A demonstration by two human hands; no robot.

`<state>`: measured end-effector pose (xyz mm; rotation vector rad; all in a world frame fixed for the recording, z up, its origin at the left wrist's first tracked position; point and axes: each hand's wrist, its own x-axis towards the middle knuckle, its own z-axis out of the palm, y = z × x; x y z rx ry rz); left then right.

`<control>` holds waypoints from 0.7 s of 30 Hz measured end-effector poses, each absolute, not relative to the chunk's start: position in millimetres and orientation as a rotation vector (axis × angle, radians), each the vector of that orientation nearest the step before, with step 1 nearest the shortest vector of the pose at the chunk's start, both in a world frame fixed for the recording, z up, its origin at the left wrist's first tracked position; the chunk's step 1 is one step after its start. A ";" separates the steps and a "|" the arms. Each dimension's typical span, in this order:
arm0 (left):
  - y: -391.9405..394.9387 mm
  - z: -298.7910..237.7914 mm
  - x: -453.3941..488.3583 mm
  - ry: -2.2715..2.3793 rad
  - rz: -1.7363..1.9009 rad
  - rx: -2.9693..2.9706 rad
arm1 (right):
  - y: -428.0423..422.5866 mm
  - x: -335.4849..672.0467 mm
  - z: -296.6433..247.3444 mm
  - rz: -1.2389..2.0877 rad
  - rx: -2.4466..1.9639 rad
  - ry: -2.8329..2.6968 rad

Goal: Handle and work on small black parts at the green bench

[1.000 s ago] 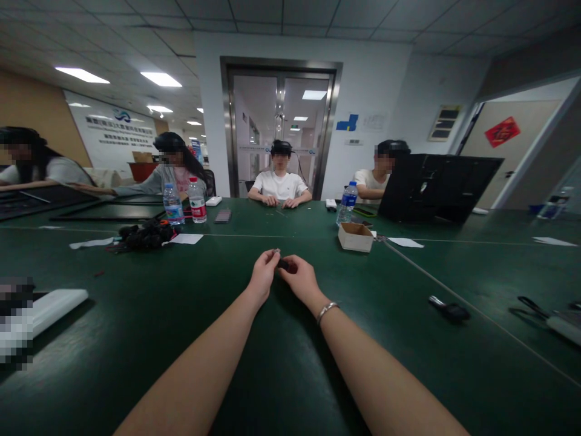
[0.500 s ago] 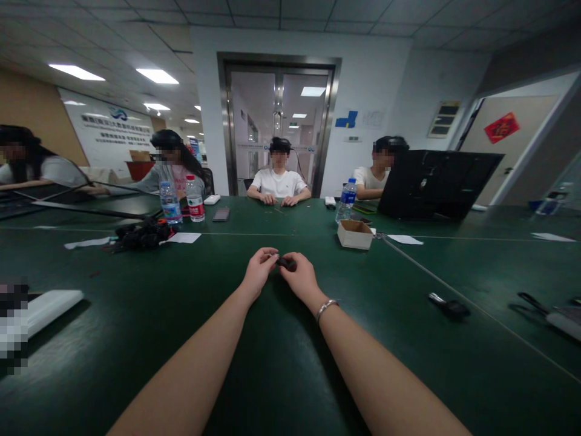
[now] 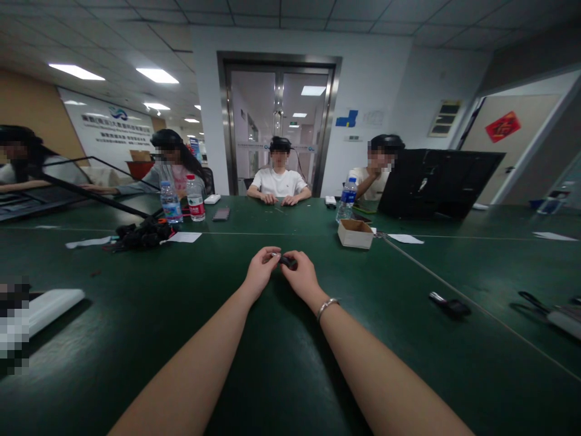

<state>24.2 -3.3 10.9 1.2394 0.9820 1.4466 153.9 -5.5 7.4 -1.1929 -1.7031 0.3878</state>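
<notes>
Above the green table (image 3: 276, 375), my two hands meet around a small black object with a silvery end (image 3: 287, 261); it is too small to name. My left hand (image 3: 260, 269) pinches the silvery end between thumb and fingertips. The fingers of my right hand (image 3: 302, 274) are closed on the black body and cover part of it. Farther right lies a black piece with a shiny metal end (image 3: 450, 304), apart from both hands.
An open cardboard box (image 3: 356, 236) stands beyond my right hand, beside a water bottle (image 3: 347, 200). A black monitor (image 3: 440, 181) is at the right. Black cables and gear (image 3: 143, 233) lie at the left near two bottles. Several people sit around the table, one person (image 3: 280, 178) opposite.
The small black object has tilted slightly, and more of its body shows between my hands. At the right, a person has raised a hand toward their face. Dark bars at the left have shifted.
</notes>
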 end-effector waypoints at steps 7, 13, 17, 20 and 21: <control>-3.4 11.3 25.5 0.979 1.468 1.160 | -8.0 153.8 10.4 0.391 -1.182 -1.700; 2.8 5.4 23.5 1.033 1.498 1.169 | -10.0 153.2 12.6 0.384 -1.171 -1.699; 6.1 2.4 21.6 1.049 1.489 1.200 | -9.4 153.6 11.9 0.392 -1.151 -1.700; 6.4 2.0 21.1 1.050 1.490 1.201 | -8.2 154.1 11.0 0.392 -1.144 -1.701; 6.3 2.1 21.1 1.051 1.490 1.198 | -8.0 154.2 10.9 0.389 -1.146 -1.703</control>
